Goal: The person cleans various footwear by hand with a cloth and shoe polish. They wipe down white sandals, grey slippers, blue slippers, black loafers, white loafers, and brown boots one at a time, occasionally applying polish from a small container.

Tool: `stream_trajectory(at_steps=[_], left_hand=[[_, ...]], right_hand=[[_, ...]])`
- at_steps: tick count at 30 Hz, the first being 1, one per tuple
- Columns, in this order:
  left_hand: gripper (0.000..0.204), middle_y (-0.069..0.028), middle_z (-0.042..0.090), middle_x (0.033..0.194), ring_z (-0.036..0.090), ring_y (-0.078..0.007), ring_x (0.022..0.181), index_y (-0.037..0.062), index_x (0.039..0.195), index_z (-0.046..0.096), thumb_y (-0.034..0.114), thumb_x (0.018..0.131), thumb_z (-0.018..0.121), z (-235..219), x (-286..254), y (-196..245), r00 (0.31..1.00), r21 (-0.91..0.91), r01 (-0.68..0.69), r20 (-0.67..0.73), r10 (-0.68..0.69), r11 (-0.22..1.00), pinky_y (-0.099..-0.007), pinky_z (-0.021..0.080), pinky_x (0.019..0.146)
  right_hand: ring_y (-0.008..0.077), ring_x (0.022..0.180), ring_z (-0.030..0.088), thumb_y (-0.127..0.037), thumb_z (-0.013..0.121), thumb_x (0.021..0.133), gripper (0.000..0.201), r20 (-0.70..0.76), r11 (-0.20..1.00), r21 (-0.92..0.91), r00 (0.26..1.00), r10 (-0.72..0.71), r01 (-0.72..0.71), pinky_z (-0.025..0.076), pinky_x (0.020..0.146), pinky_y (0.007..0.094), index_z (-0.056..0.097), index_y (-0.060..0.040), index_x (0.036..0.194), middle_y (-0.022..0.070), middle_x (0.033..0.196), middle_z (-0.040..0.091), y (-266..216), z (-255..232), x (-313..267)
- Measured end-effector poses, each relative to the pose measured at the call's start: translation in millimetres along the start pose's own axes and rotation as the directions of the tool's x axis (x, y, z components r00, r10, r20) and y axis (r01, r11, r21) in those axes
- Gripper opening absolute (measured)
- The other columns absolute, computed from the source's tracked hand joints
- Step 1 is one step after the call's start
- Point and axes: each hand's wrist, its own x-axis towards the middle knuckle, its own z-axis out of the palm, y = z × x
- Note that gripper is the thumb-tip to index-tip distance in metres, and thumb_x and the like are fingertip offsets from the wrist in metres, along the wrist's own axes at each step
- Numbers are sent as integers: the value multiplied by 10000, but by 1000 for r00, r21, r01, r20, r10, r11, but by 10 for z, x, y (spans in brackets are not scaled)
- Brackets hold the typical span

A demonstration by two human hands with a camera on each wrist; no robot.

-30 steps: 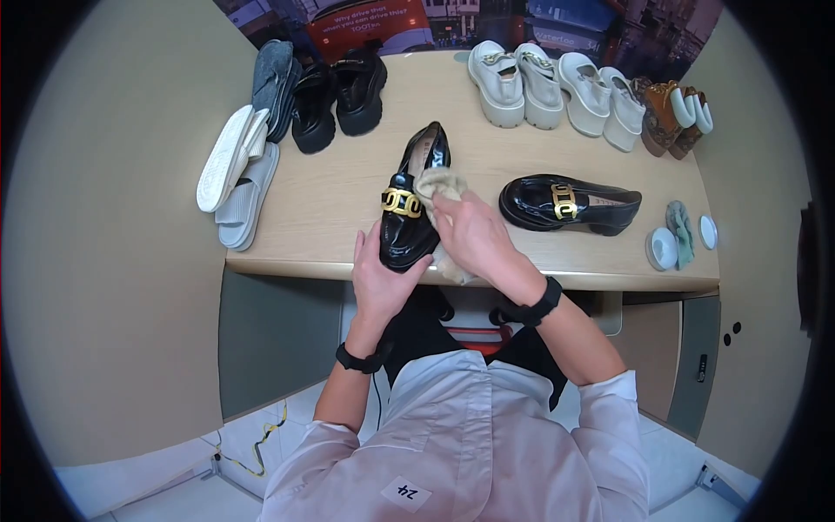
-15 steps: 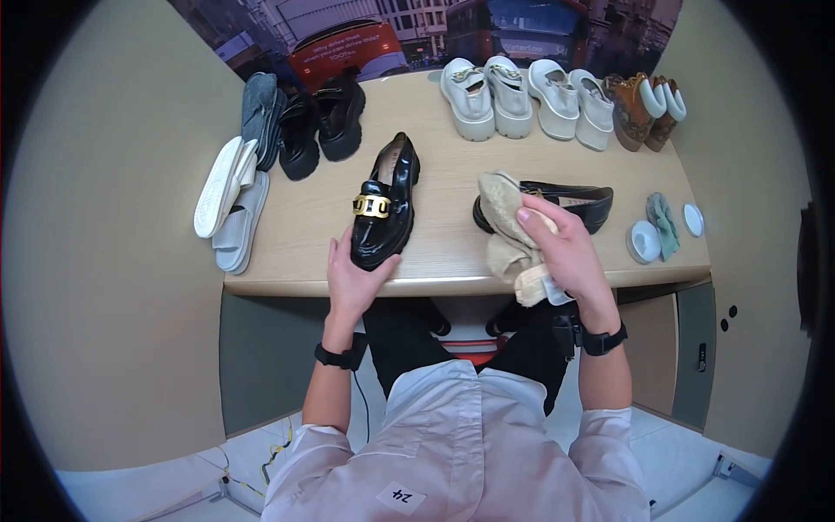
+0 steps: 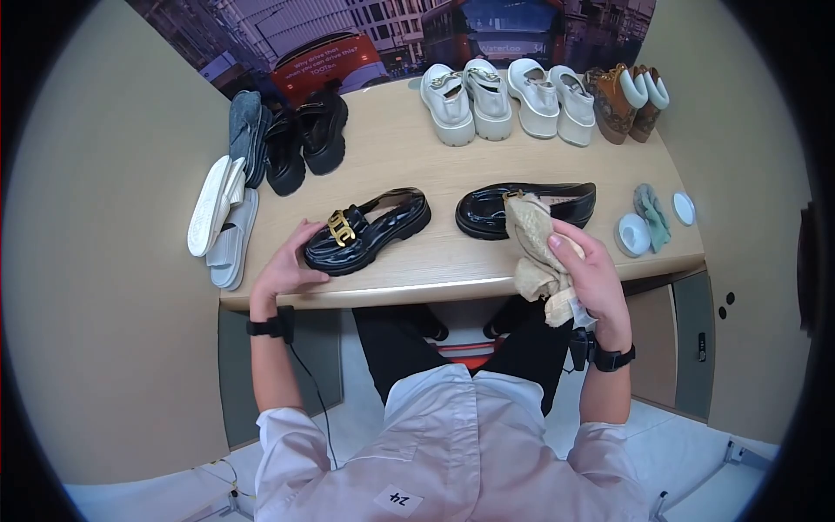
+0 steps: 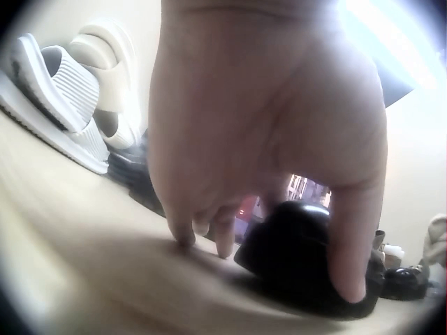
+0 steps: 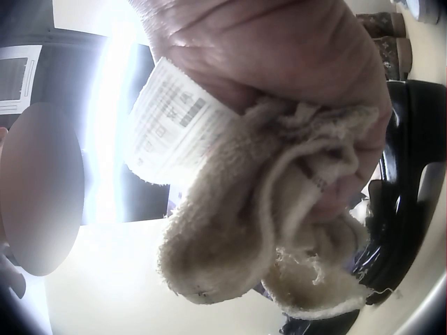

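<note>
Left grip (image 3: 285, 265) seemingly cups one loafer (image 3: 364, 235) of two; right grip (image 3: 593, 274) holds one cloth (image 3: 534, 233).

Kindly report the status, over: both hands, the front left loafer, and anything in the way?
Left hand around front left loafer, at toe. Right hand grips cloth. Front left loafer on table, sole down. In head view, cloth partly hides front right loafer.

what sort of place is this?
Probably a staged shoe-care station, not a home: shoe pairs line the table, a cloth is in the right hand, and a street-scene backdrop stands behind.
</note>
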Motion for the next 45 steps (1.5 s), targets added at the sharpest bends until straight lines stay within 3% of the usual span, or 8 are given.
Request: stream_trajectory(at_steps=[5,6,10,13,18,24,34,45], left_hand=[[1046,-181,510,1690,307,-359,1668,105,1668,468,-8,736,929,-26,119,75,976,161,59,-215,-23,985,-422,287,1356],[879,-193,598,1593,478,-375,1565,72,1613,525,2,810,876,4,48,107,962,341,-5,-254,98,940,-427,420,1265],[521,-137,722,1381,694,-220,1277,40,1450,674,12,938,770,353,-78,870,874,207,-48,-465,141,977,-356,573,988],[537,-153,700,1378,686,-248,1283,29,1462,666,34,942,796,894,74,1655,898,42,-329,-294,326,943,-340,591,1009],[938,-319,462,1626,450,-447,1538,-69,1641,378,179,885,874,1713,695,2090,913,201,-365,-114,391,909,-486,392,1286],[1127,-365,396,1677,387,-444,1599,-120,1676,256,210,832,925,2043,1142,1957,955,306,-250,-80,287,918,-450,345,1322],[1124,-248,614,1327,625,-400,1301,-100,1600,440,285,711,1010,2033,844,1921,991,218,-93,-76,112,972,-451,509,1148],[903,-177,654,1318,653,-330,1249,-28,1436,671,298,679,1040,2167,780,1691,958,63,-219,-175,227,974,-412,522,1110]], right_hand=[[111,1177,686,-205,680,1130,438,-78,1000,24,997,-8,9,548,1036,281,652,32,1497,95,1319,756,-20,-154,-105],[114,1180,688,-206,682,1129,443,-114,1000,23,993,-7,10,548,1038,282,648,37,1498,98,1323,755,-32,-176,-157],[134,1193,697,-203,685,1126,467,-252,997,69,967,-29,47,554,1046,295,624,58,1509,116,1341,748,1,-390,-366],[154,1206,706,-194,681,1127,478,-333,979,175,942,-41,104,560,1055,310,604,63,1522,129,1360,739,48,-538,-476],[167,1213,714,-185,673,1129,483,-431,955,233,900,-69,185,567,1058,322,587,65,1534,139,1376,732,59,-586,-548],[168,1255,690,-226,685,1125,483,-491,974,168,869,-53,154,543,1089,331,625,63,1507,148,1372,737,102,-615,-688],[429,1176,722,-284,696,1081,450,-466,733,-667,690,-554,138,554,1019,441,701,-12,1440,304,1227,735,419,-539,518],[513,960,706,-158,668,1044,339,-293,626,-765,785,-546,149,582,845,546,737,10,1330,309,1070,680,819,61,331]])
